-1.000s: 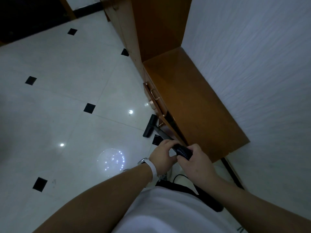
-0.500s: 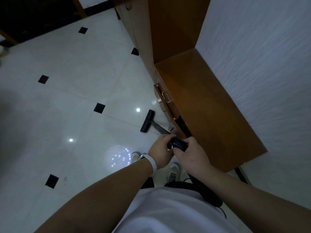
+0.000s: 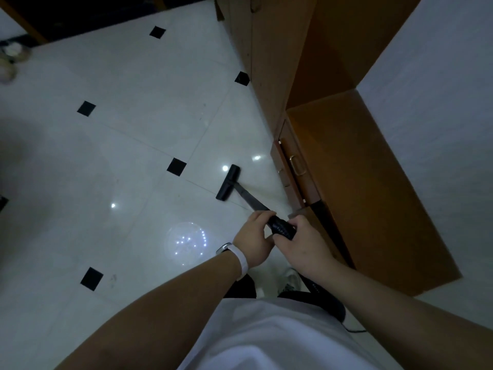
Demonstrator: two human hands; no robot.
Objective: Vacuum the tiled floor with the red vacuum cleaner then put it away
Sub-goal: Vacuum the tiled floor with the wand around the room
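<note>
The vacuum's black floor head (image 3: 228, 182) lies flat on the white tiled floor (image 3: 138, 145), a short way left of the wooden drawers. Its dark wand (image 3: 249, 198) slants back to my hands. My left hand (image 3: 254, 240), with a white wristband, grips the top of the wand. Just behind it, my right hand (image 3: 304, 244) grips the ribbed black hose handle (image 3: 281, 228). The black hose (image 3: 320, 295) runs down past my shoes. The red vacuum body is out of view.
A wooden drawer unit (image 3: 354, 188) with brass handles stands right of the floor head, a tall wooden cabinet (image 3: 269, 49) behind it, and a white wall (image 3: 437, 108) at right. Small black diamond tiles dot the floor. Shoes (image 3: 10, 60) lie at far left.
The floor head has slid away from the drawer unit, out to the left onto open floor. The view has shifted left. Both hands keep their hold.
</note>
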